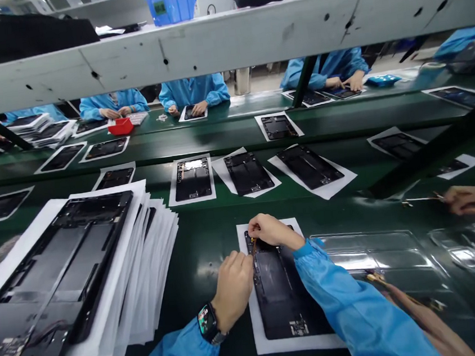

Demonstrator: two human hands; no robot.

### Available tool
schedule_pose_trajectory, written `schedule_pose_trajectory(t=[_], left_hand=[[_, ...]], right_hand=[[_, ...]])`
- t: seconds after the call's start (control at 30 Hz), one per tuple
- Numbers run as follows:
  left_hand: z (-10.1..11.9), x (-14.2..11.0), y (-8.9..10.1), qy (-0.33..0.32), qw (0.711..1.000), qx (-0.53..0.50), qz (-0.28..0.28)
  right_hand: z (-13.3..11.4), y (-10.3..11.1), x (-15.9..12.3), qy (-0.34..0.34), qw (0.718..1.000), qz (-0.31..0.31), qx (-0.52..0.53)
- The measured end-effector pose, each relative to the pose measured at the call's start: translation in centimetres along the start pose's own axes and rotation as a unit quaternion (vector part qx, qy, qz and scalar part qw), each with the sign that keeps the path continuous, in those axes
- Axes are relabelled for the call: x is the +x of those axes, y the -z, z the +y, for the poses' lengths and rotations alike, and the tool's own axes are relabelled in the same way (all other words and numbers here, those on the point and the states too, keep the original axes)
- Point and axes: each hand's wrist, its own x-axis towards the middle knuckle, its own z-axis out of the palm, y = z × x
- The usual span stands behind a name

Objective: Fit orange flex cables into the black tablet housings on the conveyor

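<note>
A black tablet housing [279, 292], its inner side up, lies on a white paper sheet [260, 334] in front of me. My right hand [272, 232] reaches across its top end, thumb and fingers pinched on a thin orange flex cable [254, 247] near the upper left corner. Beside the housing's left edge is my left hand [235, 283], its fingers closed with the tips at the lower part of that cable. What the left fingertips hold is hidden behind them. A small board [299, 327] sits at the housing's near end.
At left rises a stack of paper sheets [143, 290] topped by another tablet housing [68, 264]. Clear plastic trays [367, 243] lie at right, near another person's hands [469, 199]. Several housings rest on the green conveyor [156, 178]; a slanted post [430, 155] and overhead shelf [215, 44] stand beyond.
</note>
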Motion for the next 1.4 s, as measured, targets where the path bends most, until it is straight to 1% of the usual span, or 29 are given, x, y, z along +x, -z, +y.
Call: schedule_pose_trajectory(t=[0.1,0.23,0.4,0.53,0.73,0.83,1.1,1.23,1.4], left_hand=[[0.3,0.1,-0.4,-0.015,1.000,-0.001,0.027],[0.6,0.0,-1.0,-0.037,0.998,-0.026,0.036],[0.7,0.1,-1.1,-0.048,0.996,-0.059,0.048],[0.4,0.0,-1.1,-0.044,0.993,-0.097,0.052],[-0.2,-0.1,-1.4,-0.035,0.989,-0.135,0.055],[-0.4,-0.1,-1.6,-0.038,0.987,-0.146,0.051],[-0.4,-0.5,-1.9,-0.045,0.987,-0.146,0.047],[-0.2,-0.4,-1.7,-0.048,0.989,-0.135,0.045],[0.1,-0.2,-1.4,-0.018,0.989,-0.137,0.045]], right_hand=[[0.1,0.0,0.7,-0.005,1.000,-0.015,-0.022],[0.7,0.1,1.8,-0.018,0.998,-0.039,-0.048],[1.4,0.2,2.6,-0.024,0.995,-0.037,-0.085],[1.4,0.1,2.1,-0.004,0.994,-0.036,-0.106],[1.2,0.4,1.5,-0.013,0.987,-0.033,-0.159],[1.0,0.3,1.3,-0.001,0.981,-0.042,-0.189],[0.3,0.0,-0.3,0.064,0.960,-0.023,-0.271],[0.7,0.1,-0.4,0.067,0.954,-0.008,-0.293],[1.4,-0.1,-0.4,0.073,0.953,0.010,-0.294]])
